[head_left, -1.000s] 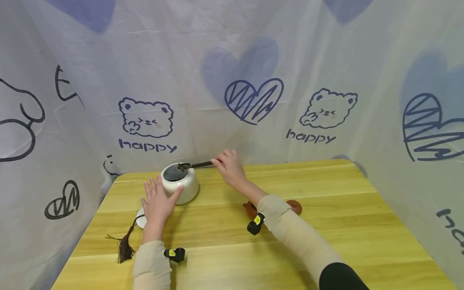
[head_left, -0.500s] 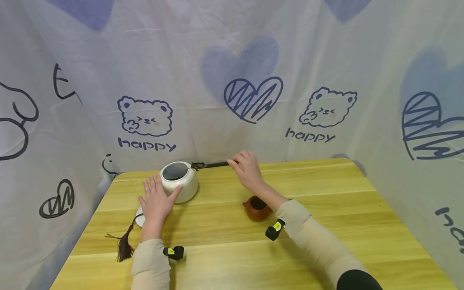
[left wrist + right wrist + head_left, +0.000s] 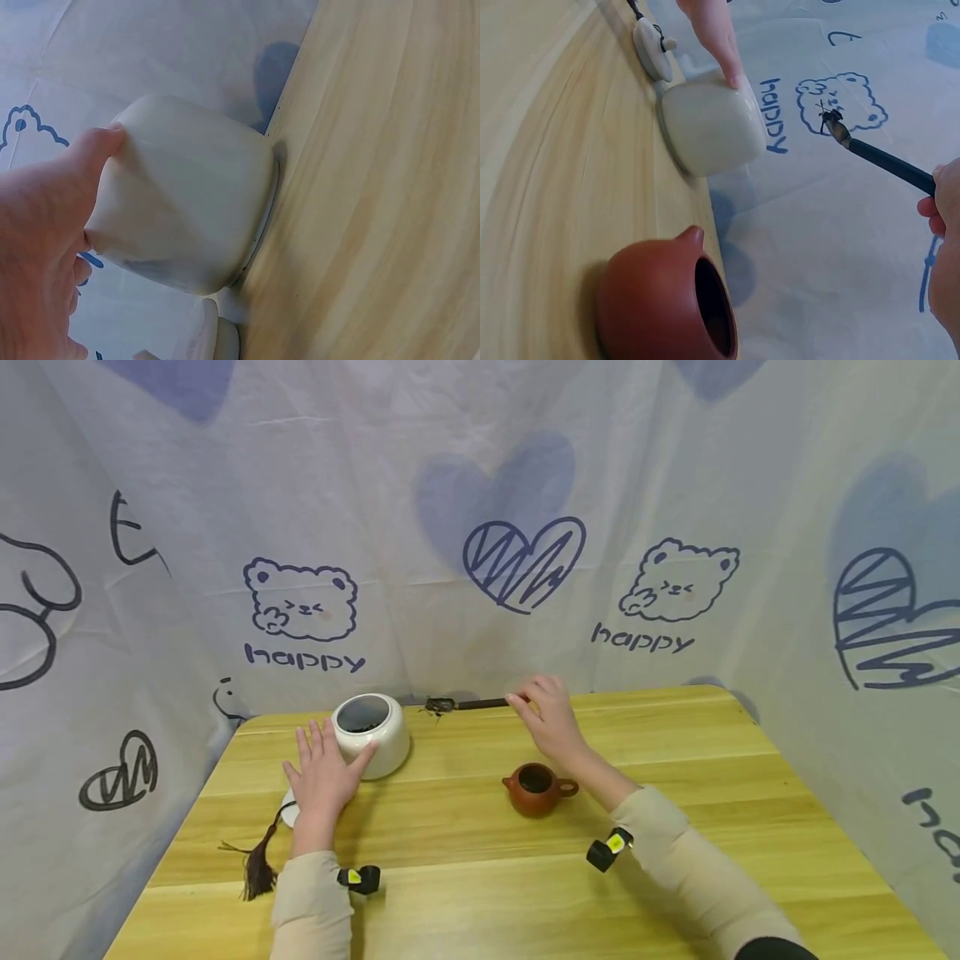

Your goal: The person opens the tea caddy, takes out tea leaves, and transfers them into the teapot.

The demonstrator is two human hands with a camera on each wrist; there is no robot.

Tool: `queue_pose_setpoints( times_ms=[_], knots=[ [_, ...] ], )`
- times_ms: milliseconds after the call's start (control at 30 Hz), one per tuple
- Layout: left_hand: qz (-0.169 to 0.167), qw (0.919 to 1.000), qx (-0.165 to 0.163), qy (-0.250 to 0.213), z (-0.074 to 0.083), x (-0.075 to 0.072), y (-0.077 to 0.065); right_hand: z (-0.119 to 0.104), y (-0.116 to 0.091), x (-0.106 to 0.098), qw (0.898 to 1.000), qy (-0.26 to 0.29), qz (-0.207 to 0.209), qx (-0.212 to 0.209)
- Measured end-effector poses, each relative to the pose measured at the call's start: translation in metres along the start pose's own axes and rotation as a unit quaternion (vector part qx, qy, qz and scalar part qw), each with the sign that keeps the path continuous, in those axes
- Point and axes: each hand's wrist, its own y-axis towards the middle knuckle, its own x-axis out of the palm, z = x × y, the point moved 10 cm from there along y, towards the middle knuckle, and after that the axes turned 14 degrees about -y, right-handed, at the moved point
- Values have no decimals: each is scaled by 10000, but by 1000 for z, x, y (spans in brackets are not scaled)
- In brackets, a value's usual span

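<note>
White jar (image 3: 392, 747) upright on table (image 3: 465, 893) | left hand (image 3: 324, 781) spread against it | 1 spoon (image 3: 480, 703) bearing dark leaves (image 3: 439, 705), handle pinched by right hand (image 3: 552, 720), apart from jar | advised: hold it level, move slowly; overhanging leaves could drop

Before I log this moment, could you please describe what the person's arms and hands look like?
The left hand and right hand are bare, without gloves. The left sleeve and right sleeve are plain beige. A left wrist device and right wrist device, both small and black with a yellow patch, sit near the sleeve ends. A black covering shows farther up the right side.
</note>
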Motion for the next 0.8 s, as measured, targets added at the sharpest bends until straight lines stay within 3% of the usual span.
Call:
queue_pose_setpoints(
  times_ms=[433, 800],
  knots=[
    [-87, 9999, 66, 56, 3, 0, 2, 33, -33, -46, 9984, 21, 315, 475],
    [-132, 9999, -3, -9, 2, 0, 3, 45, -60, -76, 9968, -99, 581, 548]
  ],
)
